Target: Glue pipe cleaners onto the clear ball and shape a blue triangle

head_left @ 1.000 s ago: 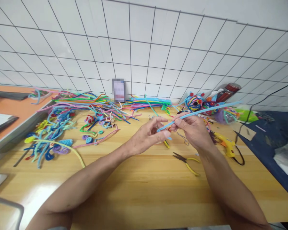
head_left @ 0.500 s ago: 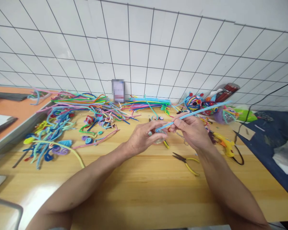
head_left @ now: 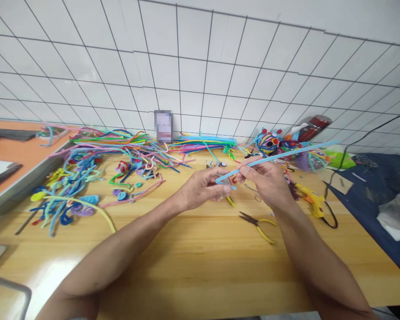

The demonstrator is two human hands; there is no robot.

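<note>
Above the table I hold a light blue pipe cleaner (head_left: 286,154), folded sharply near its left end into a short leg. My right hand (head_left: 262,178) pinches it between thumb and fingers, and the long part sticks out up and to the right. At the fold is my left hand (head_left: 202,189), its thumb against the short leg and its fingers curled around the bend. Below on the tabletop lie yellow-handled pliers (head_left: 258,224), jaws apart. A pair of scissors (head_left: 255,194) is partly hidden behind my right hand.
Loose pipe cleaners and coiled pieces (head_left: 83,186) cover the left side. Bundled pipe cleaners (head_left: 203,142) and a phone (head_left: 164,126) stand along the tiled wall. A yellow glue gun (head_left: 315,202) with a black cord lies right, near finished figures (head_left: 270,141) and a dark red flask (head_left: 315,126).
The pipe cleaner's left end is now folded back into a visible short leg. Its long end reaches further right. Both hands stay in nearly the same place.
</note>
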